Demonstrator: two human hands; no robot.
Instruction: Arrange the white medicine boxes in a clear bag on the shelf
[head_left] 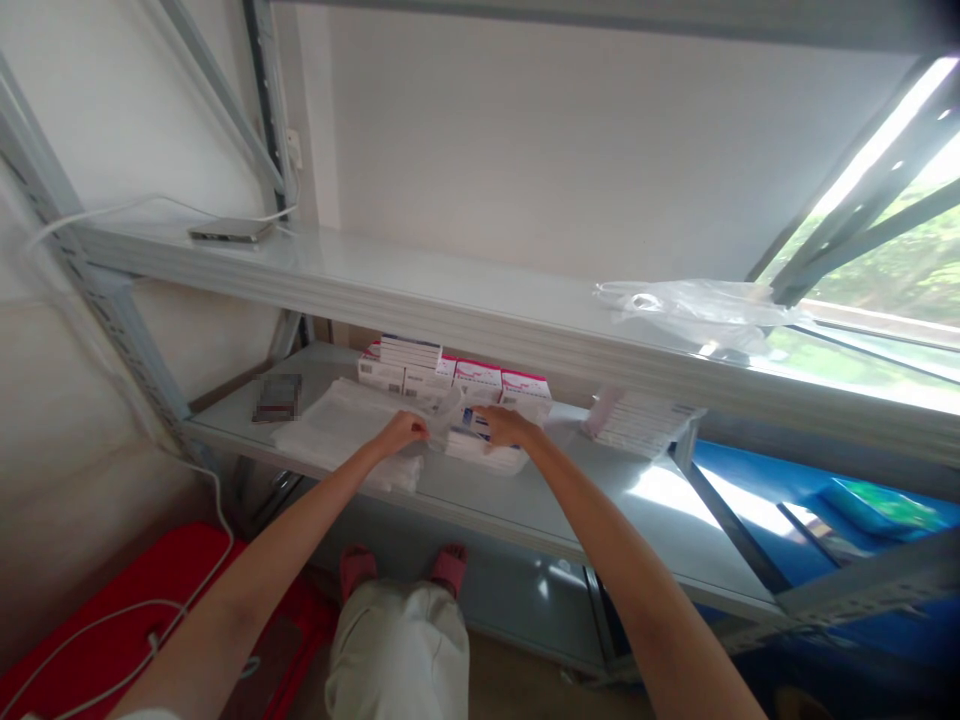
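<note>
Left hand: left hand (405, 430) reaches onto the lower shelf (525, 500), fingers pinched together on the edge of a clear bag (450, 415); the pinch seems to hold the mouth open
Right hand: right hand (506, 425) lies on the packs (480, 445) in the bag, fingers curled over them; whether it clamps one I cannot tell
Bag: on the lower shelf, between both hands, in front of the boxes (457, 375)
Boxes: stacked in a row at the back of the shelf, within reach
Flat bags: pile (330, 430) just left of the left hand, ready to draw from
Upper shelf: crumpled plastic (690, 310) at right; grey device (229, 232) at left, cabled
</note>
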